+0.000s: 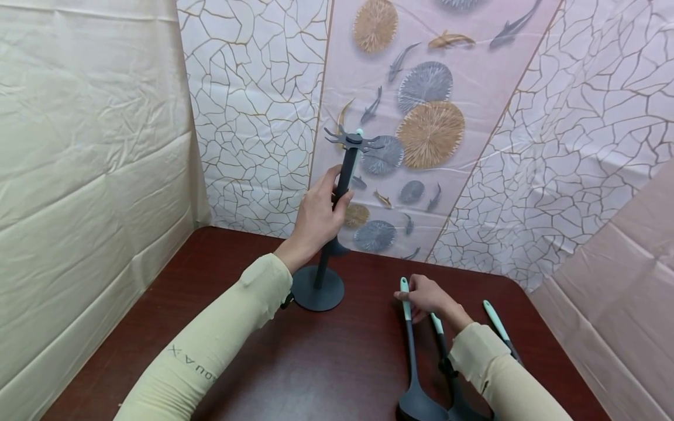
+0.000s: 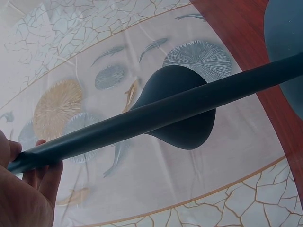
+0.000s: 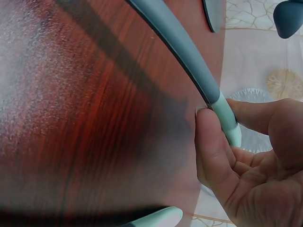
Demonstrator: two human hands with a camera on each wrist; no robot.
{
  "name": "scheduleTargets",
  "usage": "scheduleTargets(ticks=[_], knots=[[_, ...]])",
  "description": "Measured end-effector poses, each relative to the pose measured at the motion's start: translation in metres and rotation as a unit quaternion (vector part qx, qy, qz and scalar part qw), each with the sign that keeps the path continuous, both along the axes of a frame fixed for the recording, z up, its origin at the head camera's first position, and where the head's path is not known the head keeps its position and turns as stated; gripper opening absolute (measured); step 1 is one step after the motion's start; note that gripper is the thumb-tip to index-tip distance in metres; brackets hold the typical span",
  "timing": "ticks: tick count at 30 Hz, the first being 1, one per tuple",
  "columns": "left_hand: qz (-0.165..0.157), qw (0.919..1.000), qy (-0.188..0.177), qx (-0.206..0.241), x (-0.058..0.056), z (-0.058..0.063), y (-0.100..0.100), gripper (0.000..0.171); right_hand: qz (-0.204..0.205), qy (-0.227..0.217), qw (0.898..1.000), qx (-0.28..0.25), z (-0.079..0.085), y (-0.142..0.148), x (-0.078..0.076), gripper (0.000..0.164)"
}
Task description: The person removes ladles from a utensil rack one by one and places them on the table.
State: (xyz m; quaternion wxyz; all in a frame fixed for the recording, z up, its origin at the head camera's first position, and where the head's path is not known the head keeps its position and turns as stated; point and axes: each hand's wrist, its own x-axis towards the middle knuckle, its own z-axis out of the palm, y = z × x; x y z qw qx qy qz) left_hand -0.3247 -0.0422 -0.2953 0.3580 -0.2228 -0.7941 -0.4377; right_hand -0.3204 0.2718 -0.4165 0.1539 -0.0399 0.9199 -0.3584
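My left hand (image 1: 318,210) grips the upper pole of a dark utensil stand (image 1: 316,292), which has a round base and a ring of hooks on top. Behind the pole hangs a utensil with a mint handle end and a dark rounded head (image 2: 173,137). My right hand (image 1: 429,297) pinches the mint handle of a dark kitchen utensil (image 1: 412,356) between thumb and fingers. In the right wrist view its handle (image 3: 223,116) slants up over the table. Its broad head is partly cut off at the head view's bottom edge, so its exact kind is unclear.
A second mint-handled utensil (image 1: 437,324) lies beside the right wrist, partly hidden by the arm. Further right rests another one (image 1: 496,320). The dark red table (image 1: 295,362) meets patterned cloth (image 1: 253,117) at the back and plain cloth on both sides.
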Motion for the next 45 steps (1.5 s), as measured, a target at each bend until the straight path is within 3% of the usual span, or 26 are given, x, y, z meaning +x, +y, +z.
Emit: scheduleTargets(ticks=[24,35,45], knots=[[-0.002,1.0000,0.008,0.001,-0.001,0.001,0.000,0.046,-0.007,-0.029,0.999,0.021,-0.018,-0.002,0.003,0.029],[-0.003,1.0000,0.007,0.002,-0.002,-0.002,0.000,0.046,-0.022,-0.026,0.999,0.037,-0.027,-0.005,0.004,0.027],[-0.004,1.0000,0.009,0.001,-0.002,-0.002,0.001,0.047,-0.017,-0.016,0.998,0.054,-0.026,-0.005,0.005,0.028]])
